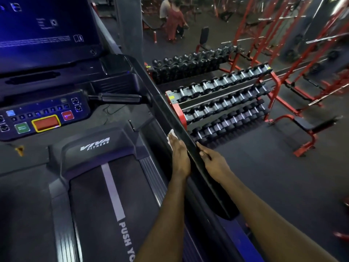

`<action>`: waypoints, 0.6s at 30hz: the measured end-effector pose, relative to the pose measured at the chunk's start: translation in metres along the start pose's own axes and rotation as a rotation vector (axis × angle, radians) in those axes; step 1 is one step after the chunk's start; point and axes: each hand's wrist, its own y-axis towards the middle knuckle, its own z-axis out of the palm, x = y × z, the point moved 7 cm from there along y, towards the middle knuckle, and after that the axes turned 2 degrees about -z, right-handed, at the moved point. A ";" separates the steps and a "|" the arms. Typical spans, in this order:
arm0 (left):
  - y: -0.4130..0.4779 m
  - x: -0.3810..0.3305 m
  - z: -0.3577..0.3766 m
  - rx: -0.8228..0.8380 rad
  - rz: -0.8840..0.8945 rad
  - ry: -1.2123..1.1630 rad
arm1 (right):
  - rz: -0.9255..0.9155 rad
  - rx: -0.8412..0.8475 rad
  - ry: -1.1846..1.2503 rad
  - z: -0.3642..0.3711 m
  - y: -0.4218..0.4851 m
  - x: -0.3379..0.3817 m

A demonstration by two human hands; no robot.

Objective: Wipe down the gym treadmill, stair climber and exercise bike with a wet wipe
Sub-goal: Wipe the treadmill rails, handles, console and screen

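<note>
I stand on a black treadmill [105, 144] marked VIVA FITNESS, its belt below me. Its right handrail [166, 110] runs as a long black bar from the console down toward me. My left hand [179, 159] lies flat with straight fingers against the rail's inner side, pressing a white wet wipe [171, 138] that shows past the fingertips. My right hand [211, 159] rests on the rail's outer edge, fingers curled over it. No stair climber or exercise bike is in view.
The treadmill console [43, 118] with a red stop button and a dark screen [45, 29] sits at upper left. Right of the rail stand dumbbell racks [222, 103] and red frames [283, 44] on a dark floor. Two people [171, 19] are far back.
</note>
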 end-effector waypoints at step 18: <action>-0.098 0.051 0.030 0.098 0.058 0.032 | -0.028 -0.002 -0.039 0.006 0.019 0.001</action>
